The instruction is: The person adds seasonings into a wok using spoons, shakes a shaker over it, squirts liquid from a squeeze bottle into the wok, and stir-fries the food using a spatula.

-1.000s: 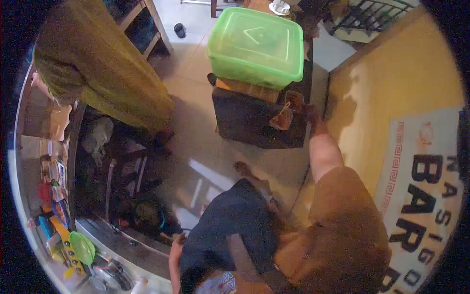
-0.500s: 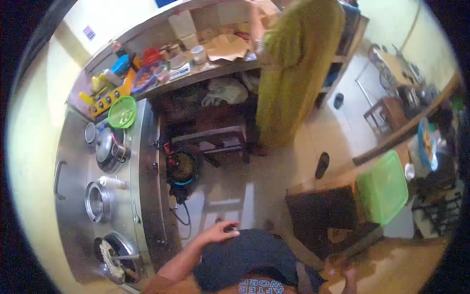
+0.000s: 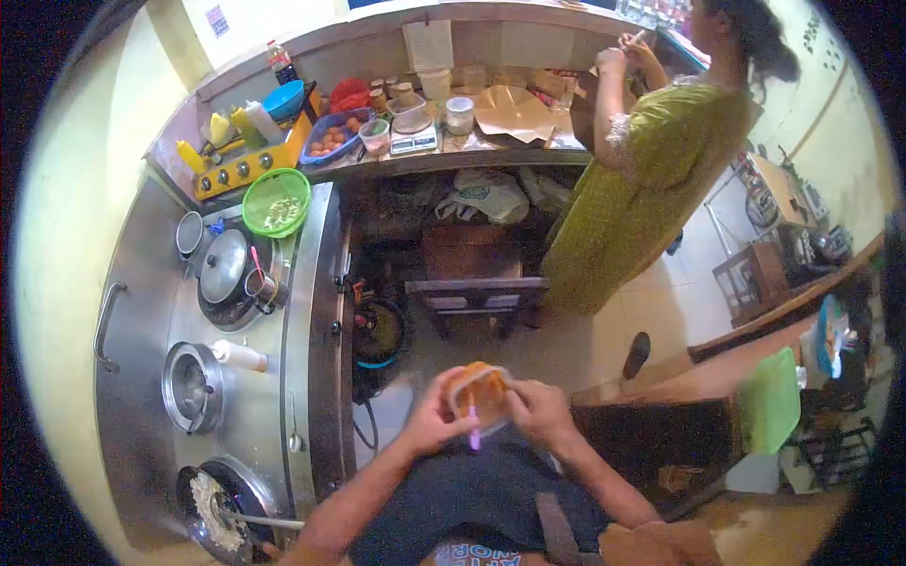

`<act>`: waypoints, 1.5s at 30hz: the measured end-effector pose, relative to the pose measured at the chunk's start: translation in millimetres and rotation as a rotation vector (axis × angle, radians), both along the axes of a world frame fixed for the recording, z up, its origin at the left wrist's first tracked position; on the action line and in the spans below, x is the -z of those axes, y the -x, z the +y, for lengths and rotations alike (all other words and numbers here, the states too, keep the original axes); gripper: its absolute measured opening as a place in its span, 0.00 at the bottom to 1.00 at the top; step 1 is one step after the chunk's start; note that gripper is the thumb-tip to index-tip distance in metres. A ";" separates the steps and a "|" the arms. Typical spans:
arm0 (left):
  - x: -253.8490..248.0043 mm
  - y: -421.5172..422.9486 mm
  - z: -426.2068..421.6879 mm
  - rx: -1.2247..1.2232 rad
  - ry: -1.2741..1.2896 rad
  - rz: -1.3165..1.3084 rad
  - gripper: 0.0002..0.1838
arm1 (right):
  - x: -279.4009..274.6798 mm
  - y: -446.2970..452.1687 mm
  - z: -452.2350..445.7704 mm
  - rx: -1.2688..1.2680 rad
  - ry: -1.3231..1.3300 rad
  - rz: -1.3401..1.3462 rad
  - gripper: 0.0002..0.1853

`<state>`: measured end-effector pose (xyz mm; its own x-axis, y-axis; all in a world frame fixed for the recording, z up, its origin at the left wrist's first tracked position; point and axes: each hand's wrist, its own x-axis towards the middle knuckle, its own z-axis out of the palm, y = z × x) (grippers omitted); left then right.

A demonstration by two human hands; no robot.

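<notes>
Far left, wok (image 3: pixel 247 492) of pale food (image 3: pixel 209 509) set in steel worktop (image 3: pixel 146 377), utensil handle (image 3: pixel 274 521) angled inward, presumably for easy reach. Centre, left hand (image 3: pixel 432 415) curls round clear tub (image 3: pixel 493 415) of orange contents (image 3: pixel 481 383), right hand (image 3: pixel 540 412) grips opposite rim; 2-sided hold probably steadies it mid-air. Right, green box (image 3: pixel 772 401) stands apart, touched by neither hand.

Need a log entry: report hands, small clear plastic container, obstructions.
Left hand gripping container, orange contents inside; right hand at its edge. Slim pinkish-purple piece at near side. Nothing visibly blocking.
</notes>
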<state>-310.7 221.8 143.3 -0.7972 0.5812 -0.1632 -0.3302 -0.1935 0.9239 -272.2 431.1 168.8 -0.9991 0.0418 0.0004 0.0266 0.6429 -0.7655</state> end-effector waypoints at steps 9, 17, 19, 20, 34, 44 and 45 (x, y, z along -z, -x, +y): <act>-3.9 68.9 -54.5 -0.534 -0.052 0.115 0.48 | -37.3 131.1 -52.7 -0.514 0.003 -0.029 0.31; -30.0 67.1 -80.9 -1.105 -0.130 0.182 0.50 | -66.2 198.2 -133.3 -1.137 0.014 0.090 0.24; -33.2 43.7 -93.0 -1.250 -0.179 0.208 0.50 | -70.7 193.0 -161.5 -1.226 0.033 0.126 0.22; -29.6 27.7 -101.7 -1.317 -0.179 0.222 0.50 | -73.8 188.0 -177.1 -1.261 0.043 0.150 0.21; -64.6 -206.7 -208.3 -1.824 -0.016 0.341 0.49 | -76.1 13.8 -361.7 -1.690 0.358 0.362 0.11; -57.9 -256.1 -245.9 -1.918 0.070 0.565 0.53 | -101.7 12.1 -436.6 -1.919 0.266 0.760 0.19; -57.3 -256.4 -249.7 -1.940 0.074 0.564 0.53 | -101.0 10.3 -441.7 -1.950 0.262 0.761 0.17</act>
<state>-54.3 -27.9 200.7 -0.1978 -0.9331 0.3002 0.4984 0.1680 0.8505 -282.5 -10.6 269.8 0.4530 -0.7381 0.5000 -0.6707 -0.6517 -0.3544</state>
